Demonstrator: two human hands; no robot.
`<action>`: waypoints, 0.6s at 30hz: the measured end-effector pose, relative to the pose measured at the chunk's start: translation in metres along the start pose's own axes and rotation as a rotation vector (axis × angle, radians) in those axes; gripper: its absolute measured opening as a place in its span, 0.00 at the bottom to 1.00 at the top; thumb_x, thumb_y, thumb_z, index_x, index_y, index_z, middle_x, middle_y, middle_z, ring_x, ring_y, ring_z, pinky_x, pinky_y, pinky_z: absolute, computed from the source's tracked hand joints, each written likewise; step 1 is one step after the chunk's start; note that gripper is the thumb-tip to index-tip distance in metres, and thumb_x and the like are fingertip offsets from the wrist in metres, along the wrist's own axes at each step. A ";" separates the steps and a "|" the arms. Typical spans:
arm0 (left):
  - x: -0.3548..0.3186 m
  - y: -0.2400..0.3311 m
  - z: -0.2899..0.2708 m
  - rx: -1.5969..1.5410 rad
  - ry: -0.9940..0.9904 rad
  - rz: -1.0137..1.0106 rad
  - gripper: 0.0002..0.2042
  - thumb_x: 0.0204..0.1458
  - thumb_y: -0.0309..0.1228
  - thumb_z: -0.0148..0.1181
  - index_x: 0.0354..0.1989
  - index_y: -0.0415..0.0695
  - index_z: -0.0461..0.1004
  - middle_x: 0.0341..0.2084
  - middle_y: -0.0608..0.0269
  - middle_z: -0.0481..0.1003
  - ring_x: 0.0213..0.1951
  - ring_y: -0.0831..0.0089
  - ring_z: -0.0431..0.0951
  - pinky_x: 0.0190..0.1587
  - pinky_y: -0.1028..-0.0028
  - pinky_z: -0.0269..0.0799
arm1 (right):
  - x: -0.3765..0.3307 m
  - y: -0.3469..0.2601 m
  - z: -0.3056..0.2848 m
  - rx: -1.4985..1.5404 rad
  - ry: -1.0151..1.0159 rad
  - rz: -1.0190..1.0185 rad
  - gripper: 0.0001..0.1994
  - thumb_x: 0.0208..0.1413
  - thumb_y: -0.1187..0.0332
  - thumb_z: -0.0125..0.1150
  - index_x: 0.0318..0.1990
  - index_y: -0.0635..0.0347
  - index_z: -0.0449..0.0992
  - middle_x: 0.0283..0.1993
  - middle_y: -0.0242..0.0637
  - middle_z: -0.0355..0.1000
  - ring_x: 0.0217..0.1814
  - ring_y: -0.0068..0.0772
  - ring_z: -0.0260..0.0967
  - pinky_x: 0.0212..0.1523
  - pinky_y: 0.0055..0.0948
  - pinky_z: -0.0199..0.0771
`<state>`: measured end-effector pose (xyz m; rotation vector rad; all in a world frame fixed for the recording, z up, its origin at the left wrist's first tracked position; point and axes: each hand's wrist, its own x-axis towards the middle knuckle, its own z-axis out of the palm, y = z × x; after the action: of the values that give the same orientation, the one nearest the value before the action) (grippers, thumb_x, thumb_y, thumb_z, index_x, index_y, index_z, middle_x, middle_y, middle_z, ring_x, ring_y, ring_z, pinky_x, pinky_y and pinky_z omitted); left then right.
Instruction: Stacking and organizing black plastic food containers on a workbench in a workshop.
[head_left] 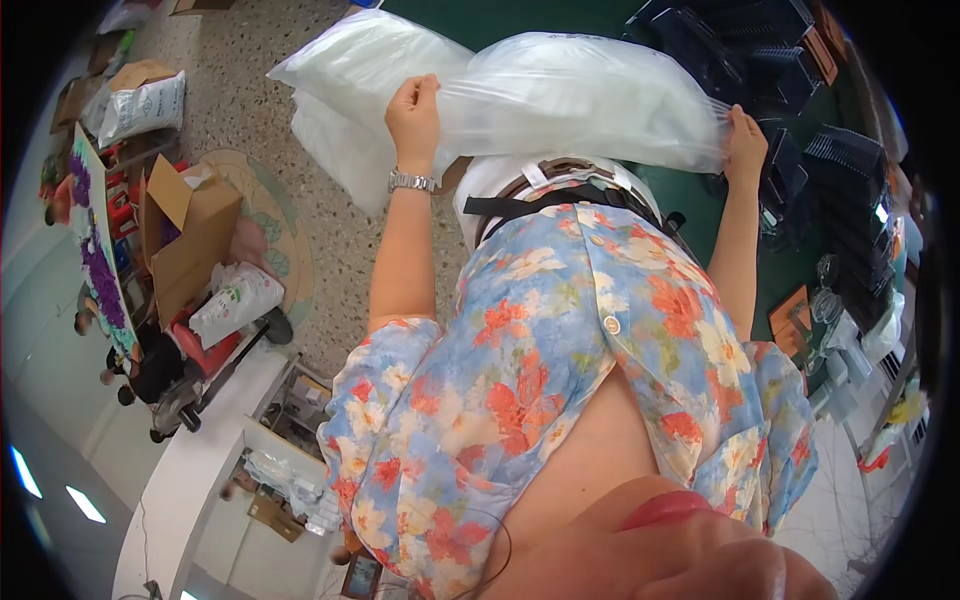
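Left hand (pixel 414 108) fisted, pinching near edge of clear plastic bag (pixel 560 95); right hand (pixel 745 135) clamped on far end. Keep film taut between hands, grips level; second bag (pixel 350 70) beyond left hand.

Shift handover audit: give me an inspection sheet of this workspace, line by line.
Surface: green table, mostly covered.
Job's things: clear plastic bag stretched between both hands; more bags beneath it.
Clutter: black trays stacked at the right.
Hands: left hand pinches the bag's left edge; right hand grips its right end.
Cables: nothing seen.
Surroundings: speckled floor, open carton, white sack.
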<state>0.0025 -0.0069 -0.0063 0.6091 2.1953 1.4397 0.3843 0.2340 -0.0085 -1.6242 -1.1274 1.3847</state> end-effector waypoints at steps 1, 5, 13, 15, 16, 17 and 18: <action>-0.004 -0.007 -0.001 -0.081 -0.076 -0.149 0.11 0.54 0.36 0.57 0.27 0.41 0.77 0.14 0.73 0.69 0.14 0.85 0.62 0.17 0.80 0.58 | -0.003 0.007 -0.002 -0.029 -0.017 0.056 0.13 0.58 0.60 0.58 0.25 0.58 0.75 0.10 0.19 0.52 0.08 0.13 0.42 0.08 0.23 0.38; -0.031 -0.009 0.002 -0.096 -0.173 -0.331 0.11 0.54 0.36 0.57 0.26 0.42 0.77 0.12 0.75 0.66 0.12 0.86 0.59 0.14 0.80 0.53 | -0.006 0.034 -0.021 -0.138 -0.042 0.243 0.12 0.57 0.62 0.59 0.32 0.62 0.78 0.25 0.27 0.70 0.25 0.18 0.63 0.26 0.21 0.61; -0.052 -0.070 0.015 -0.362 -0.402 -0.701 0.10 0.54 0.37 0.57 0.34 0.42 0.76 0.19 0.72 0.71 0.17 0.84 0.66 0.18 0.79 0.62 | 0.002 0.063 -0.028 -0.265 -0.324 0.513 0.15 0.60 0.59 0.53 0.42 0.62 0.77 0.35 0.31 0.74 0.33 0.24 0.67 0.36 0.24 0.66; -0.057 -0.053 0.030 -0.484 -0.454 -0.871 0.12 0.56 0.35 0.54 0.43 0.39 0.73 0.39 0.60 0.77 0.40 0.73 0.77 0.45 0.72 0.73 | 0.003 0.067 -0.033 -0.148 -0.350 0.655 0.16 0.60 0.59 0.50 0.46 0.62 0.75 0.41 0.36 0.75 0.39 0.29 0.71 0.42 0.28 0.71; -0.059 -0.058 0.036 -0.601 -0.459 -0.951 0.13 0.57 0.34 0.54 0.43 0.38 0.73 0.39 0.59 0.77 0.40 0.72 0.77 0.46 0.71 0.73 | 0.002 0.065 -0.033 -0.084 -0.374 0.714 0.16 0.60 0.59 0.50 0.47 0.62 0.74 0.43 0.38 0.75 0.42 0.31 0.73 0.45 0.30 0.72; -0.062 -0.062 0.036 -0.721 -0.441 -1.022 0.13 0.57 0.34 0.53 0.44 0.37 0.73 0.40 0.59 0.77 0.41 0.71 0.78 0.46 0.70 0.74 | 0.000 0.063 -0.027 -0.048 -0.412 0.737 0.17 0.60 0.60 0.50 0.48 0.63 0.74 0.45 0.39 0.75 0.45 0.32 0.73 0.47 0.32 0.73; -0.066 -0.062 0.041 -0.745 -0.435 -1.005 0.13 0.58 0.34 0.53 0.44 0.37 0.73 0.40 0.58 0.77 0.41 0.70 0.78 0.46 0.69 0.73 | -0.002 0.061 -0.029 -0.018 -0.427 0.761 0.17 0.60 0.60 0.50 0.49 0.63 0.73 0.46 0.40 0.75 0.48 0.33 0.72 0.49 0.33 0.73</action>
<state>0.0725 -0.0378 -0.0702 -0.3809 1.1438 1.2195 0.4227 0.2110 -0.0584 -1.9217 -0.7469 2.2929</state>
